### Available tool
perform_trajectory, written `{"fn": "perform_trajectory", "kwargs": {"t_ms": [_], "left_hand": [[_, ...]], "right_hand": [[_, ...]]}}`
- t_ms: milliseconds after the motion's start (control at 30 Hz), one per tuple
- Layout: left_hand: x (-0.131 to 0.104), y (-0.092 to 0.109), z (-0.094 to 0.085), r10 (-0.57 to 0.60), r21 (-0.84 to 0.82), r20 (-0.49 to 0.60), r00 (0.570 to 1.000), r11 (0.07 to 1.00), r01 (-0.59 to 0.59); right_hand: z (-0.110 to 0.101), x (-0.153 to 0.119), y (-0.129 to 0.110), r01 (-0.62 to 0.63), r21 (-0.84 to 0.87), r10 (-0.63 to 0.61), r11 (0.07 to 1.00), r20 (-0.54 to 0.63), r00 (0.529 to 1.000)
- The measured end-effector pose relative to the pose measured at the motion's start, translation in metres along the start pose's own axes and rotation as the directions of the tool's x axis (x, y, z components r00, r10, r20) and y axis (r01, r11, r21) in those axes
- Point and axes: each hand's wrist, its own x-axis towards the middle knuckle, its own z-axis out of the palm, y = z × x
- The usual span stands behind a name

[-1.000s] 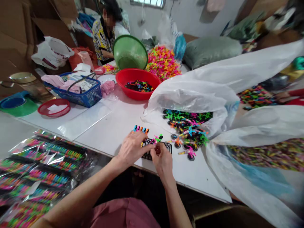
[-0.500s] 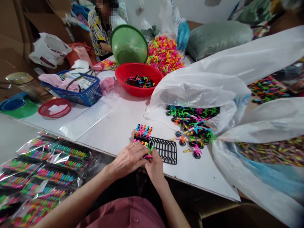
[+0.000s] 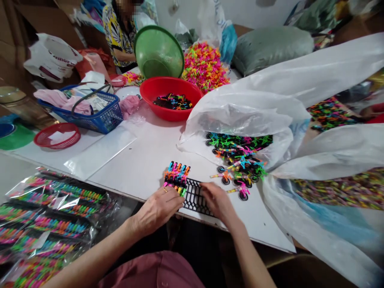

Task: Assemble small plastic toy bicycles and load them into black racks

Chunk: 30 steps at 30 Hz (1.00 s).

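A black plastic rack (image 3: 193,196) lies near the table's front edge, with several colourful toy bicycles (image 3: 177,172) set in a row at its left end. My left hand (image 3: 158,208) is closed around the near side of that row, its fingertips by a green toy bicycle (image 3: 181,191); the thumb side is partly hidden. Over the right half of the rack, my right hand (image 3: 221,203) is open with nothing visible in it. Loose toy bicycles (image 3: 240,162) with black wheels spill from a clear plastic bag just beyond the right hand.
A red basin (image 3: 171,116) of small parts and a tilted green basin (image 3: 159,52) stand at the back, beside a bright heap (image 3: 205,66). Left are a blue basket (image 3: 105,118), a red tray (image 3: 57,138) and bagged toys (image 3: 54,220). A person (image 3: 118,36) sits opposite.
My right hand has left the green toy bicycle beside my left hand and moved right over the rack. The left hand stays at the row. The view has shifted slightly.
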Motion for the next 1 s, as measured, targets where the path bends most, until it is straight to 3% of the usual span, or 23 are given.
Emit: {"fn": "perform_trajectory", "kwargs": {"t_ms": [67,167,267,367,500,600,867,1000], "left_hand": [[0.012,-0.005,-0.006,-0.084,0.025,-0.042,0.996,0.996,0.085],[0.034,-0.020,-0.006,-0.266,0.116,-0.007,0.964,0.957,0.265],[0.046,-0.034,0.007,-0.302,0.169,0.099,0.948,0.944,0.283],[0.043,-0.040,0.018,-0.268,0.155,0.073,0.961,0.955,0.254],[0.032,-0.038,0.013,-0.208,0.109,0.029,0.978,0.973,0.204],[0.028,-0.040,0.005,-0.176,0.076,0.033,0.984,0.982,0.173],[0.020,-0.050,0.004,-0.139,0.000,0.031,0.990,0.990,0.139],[0.016,-0.049,-0.003,-0.115,-0.055,0.067,0.991,0.991,0.119]], "right_hand": [[-0.033,0.015,0.017,-0.081,-0.325,0.052,0.942,-0.098,0.994],[-0.065,0.039,0.033,-0.131,-0.734,0.074,0.666,-0.110,0.991],[-0.073,0.052,0.039,-0.040,-0.883,0.030,0.467,-0.030,0.999],[-0.073,0.053,0.041,-0.021,-0.909,0.019,0.417,-0.014,1.000],[-0.077,0.042,0.039,-0.039,-0.911,0.105,0.410,0.005,0.994],[-0.074,0.033,0.036,-0.003,-0.882,0.143,0.471,0.073,0.987],[-0.030,0.048,0.027,0.105,-0.644,0.001,0.758,0.161,0.987],[-0.015,0.052,0.014,0.258,-0.488,-0.173,0.834,0.213,0.962]]}}
